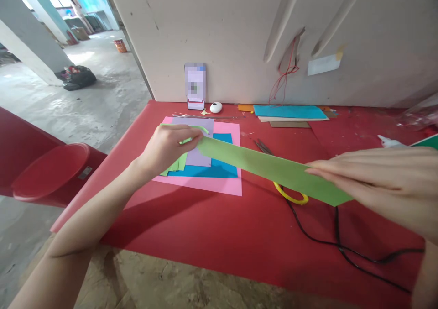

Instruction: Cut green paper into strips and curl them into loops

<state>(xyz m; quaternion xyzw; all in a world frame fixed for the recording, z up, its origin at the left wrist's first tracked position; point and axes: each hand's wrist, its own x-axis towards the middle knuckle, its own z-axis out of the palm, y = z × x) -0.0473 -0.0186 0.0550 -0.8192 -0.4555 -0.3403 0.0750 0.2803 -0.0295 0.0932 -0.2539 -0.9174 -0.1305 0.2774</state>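
A long green paper strip (pixel 260 162) is stretched above the red table between my two hands. My left hand (pixel 171 142) pinches its far left end, fingers closed. At the right, my right hand (pixel 379 176) grips the strip near its other end between thumb and fingers. Below my left hand lie a pink sheet (pixel 205 186), a blue sheet (pixel 222 168) and a purple sheet (pixel 200 157), with several green paper pieces (pixel 174 165) on them. Scissors with a yellow handle (pixel 290 196) lie partly hidden under the strip.
A phone (pixel 195 85) leans on the wall beside a white rounded object (pixel 216 107). Blue foam-like sheets (pixel 290 112) lie along the back. A black cable (pixel 318 240) crosses the table's right side. A red bin (pixel 51 172) stands left of the table (pixel 191 231).
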